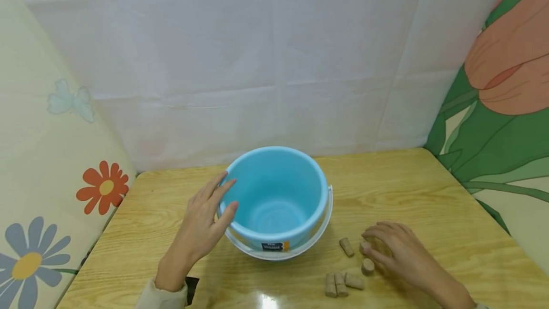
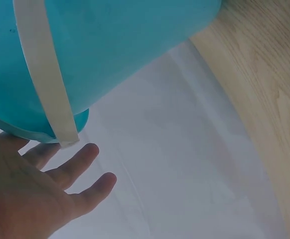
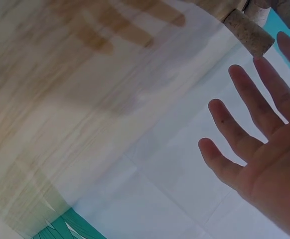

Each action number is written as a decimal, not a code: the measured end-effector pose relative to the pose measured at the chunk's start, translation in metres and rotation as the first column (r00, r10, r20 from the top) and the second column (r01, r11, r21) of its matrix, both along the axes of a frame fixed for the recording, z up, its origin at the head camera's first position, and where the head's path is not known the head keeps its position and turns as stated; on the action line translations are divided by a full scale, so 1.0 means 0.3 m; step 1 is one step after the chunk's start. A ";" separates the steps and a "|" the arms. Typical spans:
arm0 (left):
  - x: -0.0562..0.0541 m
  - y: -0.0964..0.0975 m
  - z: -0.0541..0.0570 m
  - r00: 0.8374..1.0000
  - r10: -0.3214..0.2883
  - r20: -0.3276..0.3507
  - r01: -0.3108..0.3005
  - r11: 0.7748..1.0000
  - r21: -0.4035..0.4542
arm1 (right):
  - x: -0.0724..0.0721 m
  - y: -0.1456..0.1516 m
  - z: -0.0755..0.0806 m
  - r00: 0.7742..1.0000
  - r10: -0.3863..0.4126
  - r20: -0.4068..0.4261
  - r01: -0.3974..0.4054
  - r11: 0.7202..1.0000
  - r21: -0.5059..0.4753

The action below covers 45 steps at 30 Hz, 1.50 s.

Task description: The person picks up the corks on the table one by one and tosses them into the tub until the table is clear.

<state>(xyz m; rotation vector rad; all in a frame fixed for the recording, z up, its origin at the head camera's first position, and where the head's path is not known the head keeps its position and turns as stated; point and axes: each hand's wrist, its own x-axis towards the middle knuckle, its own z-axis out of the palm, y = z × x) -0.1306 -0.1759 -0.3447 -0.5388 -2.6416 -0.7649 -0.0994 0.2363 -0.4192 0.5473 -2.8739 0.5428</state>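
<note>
Left hand rests spread on bucket, right hand beside corks.

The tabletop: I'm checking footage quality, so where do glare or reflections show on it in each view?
Head view: a small white glare spot on the tabletop, at the picture's bottom edge, below the blue bucket; right wrist view: a pale sheen with darker, finger-shaped patches, probably reflecting the right hand; left wrist view: no such bright spot, wood grain visible.
</note>
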 end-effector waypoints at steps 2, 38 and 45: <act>0.001 0.000 0.001 1.000 -0.001 0.006 0.001 1.000 -0.002 | 0.000 0.000 -0.002 1.000 -0.003 -0.001 0.003 1.000 -0.002; 0.004 0.000 0.004 0.998 -0.010 0.060 0.009 1.000 0.008 | -0.026 0.013 0.080 0.982 0.042 -0.185 -0.055 0.996 -0.067; 0.003 0.001 0.001 0.999 -0.012 0.053 0.012 1.000 0.013 | -0.032 0.012 0.118 0.962 0.044 -0.270 -0.063 0.996 -0.063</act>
